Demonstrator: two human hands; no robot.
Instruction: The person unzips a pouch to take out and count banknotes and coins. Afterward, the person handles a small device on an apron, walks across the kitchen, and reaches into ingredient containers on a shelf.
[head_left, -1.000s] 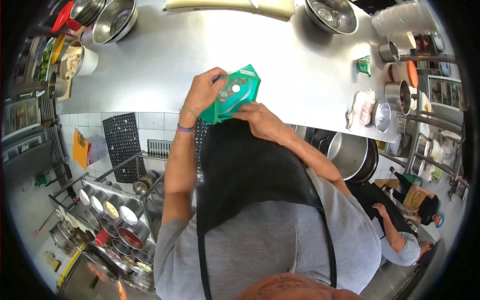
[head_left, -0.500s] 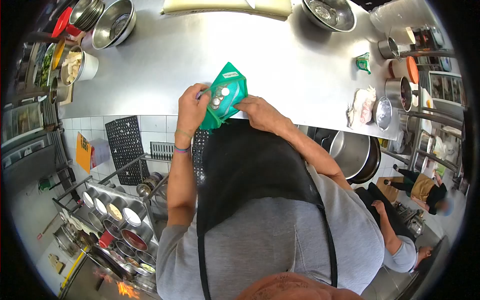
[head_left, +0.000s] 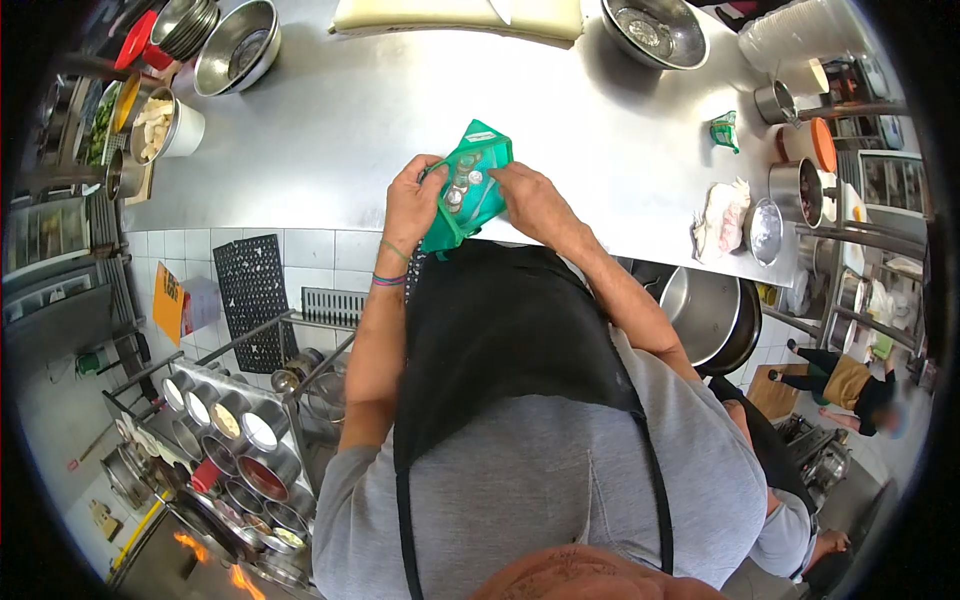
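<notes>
A green see-through pouch (head_left: 490, 195) with several silver coins (head_left: 460, 187) in it is held over the front edge of the steel table. My left hand (head_left: 412, 202) is closed on the pouch's left side, thumb along the rim. At the upper right side of the pouch, the fingers of my right hand (head_left: 540, 203) pinch its edge. The fingertips of the right hand are partly hidden by the hand itself.
On the steel table (head_left: 330, 130) stand metal bowls (head_left: 238, 50), a pale cutting board (head_left: 455, 16), raw meat (head_left: 722, 222) and a small green packet (head_left: 724, 131). Pots fill a rack (head_left: 225, 420) at lower left, near flames (head_left: 240, 580). Other people (head_left: 850, 385) are at right.
Both hands and the pouch have shifted slightly to the right and up. My right hand now grips higher on the pouch, and the coins lie more spread out.
</notes>
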